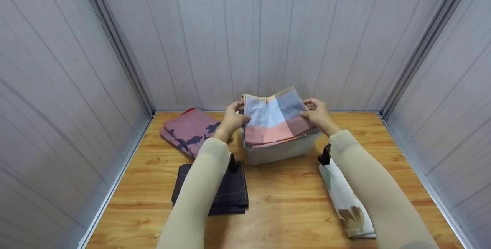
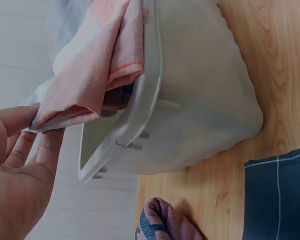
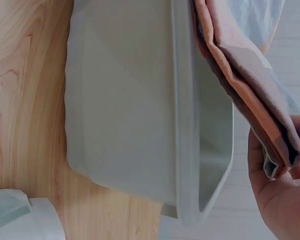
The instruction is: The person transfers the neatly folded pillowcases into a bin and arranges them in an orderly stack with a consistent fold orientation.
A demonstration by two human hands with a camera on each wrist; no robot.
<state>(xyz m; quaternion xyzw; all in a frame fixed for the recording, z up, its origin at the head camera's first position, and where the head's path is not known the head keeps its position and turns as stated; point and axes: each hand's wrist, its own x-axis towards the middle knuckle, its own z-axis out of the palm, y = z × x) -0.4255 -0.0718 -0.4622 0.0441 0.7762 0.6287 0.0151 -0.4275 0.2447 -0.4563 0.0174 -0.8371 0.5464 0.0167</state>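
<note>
A wooden tabletop (image 1: 291, 206) with a light grain stands inside a booth of pale grey panelled walls (image 1: 249, 34). Toward the back left lies a folded pink cloth with dark blue leaf shapes (image 1: 190, 130), close to the corner. Nearer the front left lies a folded dark navy cloth with thin checked lines (image 1: 230, 193), flat on the wood and partly hidden by a sleeve. On the right lies a folded white cloth with a brown flower print (image 1: 347, 206), set at a slant, well apart from the other two.
</note>
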